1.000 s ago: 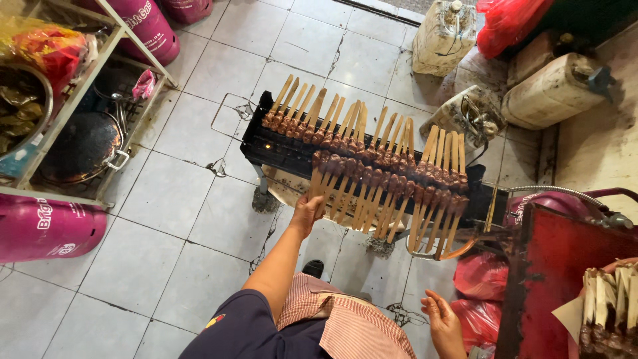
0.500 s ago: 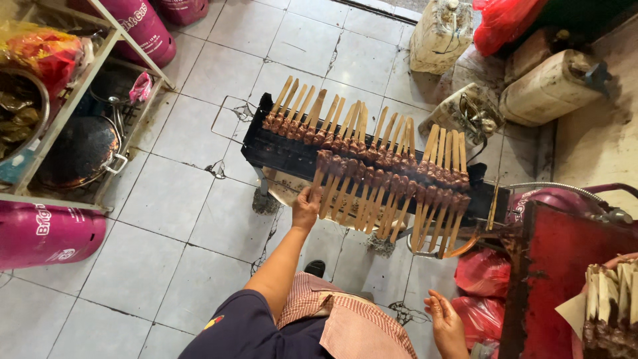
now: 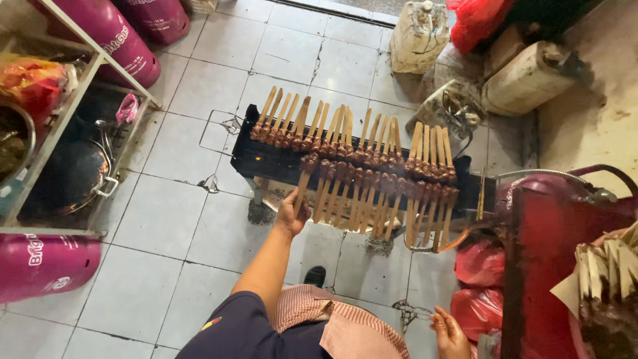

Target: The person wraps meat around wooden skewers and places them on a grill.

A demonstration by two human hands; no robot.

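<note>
A long black grill (image 3: 262, 159) stands on the tiled floor, loaded with two rows of meat skewers (image 3: 372, 166) whose wooden sticks point outward. My left hand (image 3: 292, 213) reaches to the near row's left end and grips the stick of the leftmost skewer (image 3: 304, 178). My right hand (image 3: 450, 332) hangs low at the bottom of the view, fingers spread, holding nothing. A striped apron (image 3: 345, 329) covers my front.
Pink gas cylinders (image 3: 43, 262) lie at the left and top left beside a metal rack (image 3: 80, 100) with pans. Plastic jerrycans (image 3: 417, 33) stand behind the grill. A red cart (image 3: 565, 266) with more skewers (image 3: 608, 286) and red bags (image 3: 478, 262) fills the right.
My left hand has shifted slightly left along the near row and closed on the end skewer's stick. The camera view has moved a little.
</note>
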